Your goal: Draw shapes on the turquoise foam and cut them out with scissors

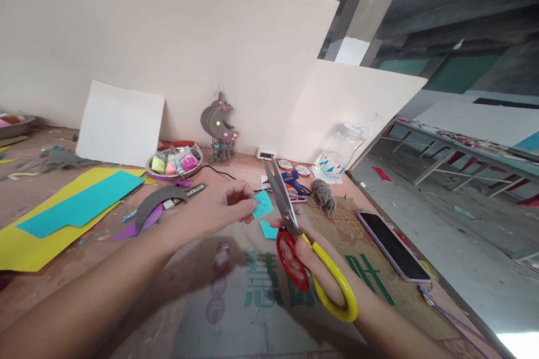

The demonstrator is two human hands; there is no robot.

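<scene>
My left hand (229, 206) pinches a small blue piece of paper (263, 204) between thumb and fingers; a flower-like outline is drawn on it. In my right hand (314, 255) is a pair of scissors (290, 219) with one red and one yellow handle loop. The blades point up and away, nearly together, just right of the paper and apart from it. Another blue paper scrap (268, 230) lies below on the printed cardboard (236, 286). Part of my right hand is hidden behind the handles.
Yellow sheet (25, 252) and larger blue sheet (84, 205) lie left. Behind are a bowl of colored clay packs (177, 162), a grey moon ornament (219, 120), a glue gun (293, 180), twine (323, 196) and a clear jar (339, 151). A phone (393, 247) lies near the right table edge.
</scene>
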